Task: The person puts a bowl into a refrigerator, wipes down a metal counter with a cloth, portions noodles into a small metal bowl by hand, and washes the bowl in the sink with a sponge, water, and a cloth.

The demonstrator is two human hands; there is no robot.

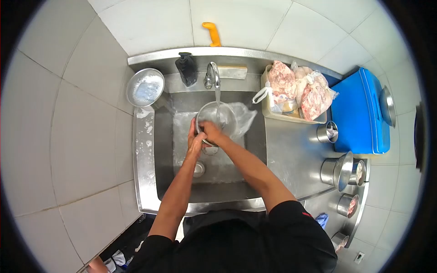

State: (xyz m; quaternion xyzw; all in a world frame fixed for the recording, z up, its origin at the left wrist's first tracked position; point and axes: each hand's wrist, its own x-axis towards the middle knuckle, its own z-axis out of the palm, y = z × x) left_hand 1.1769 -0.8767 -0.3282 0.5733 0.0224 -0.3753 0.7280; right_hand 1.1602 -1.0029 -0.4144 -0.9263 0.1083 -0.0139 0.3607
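"Well, what were the fingers doing?"

"Left hand (195,138) gripped a round bowl (227,124) by its side, fingers curled along the outer wall. The right hand (210,131) reached inside, blurred; its fingertips were lost, so I couldn't tell whether they pinched or spread."

"And where was that bowl?"

"Held over the back half of the sink (164,159), under the stream from a curved chrome tap (212,79) at the sink's back edge. A translucent, ragged sheet (245,119) spread toward the sink's right wall. Water or plastic film? I couldn't say. Something round below the bowl was mostly hidden."

"How much room was there?"

"Plenty between both forearms and the sink's front edge. Left of the sink, a narrow wet ledge (144,177) ran close to the tiled wall (91,150). Right of it, smooth steel counter (291,159) stretched to a deep metal pot (329,171)."

"Anything beyond?"

"At the sink's back left corner stood a metal bowl of suds (157,99); behind the sink, a dark pump bottle (186,70). Off its back right corner, bagged, pinkish, marbled lumps (281,82) overfilled a pale bin (296,118), hiding most of its inside. Farther right stood a blue hard-sided box (355,113)."
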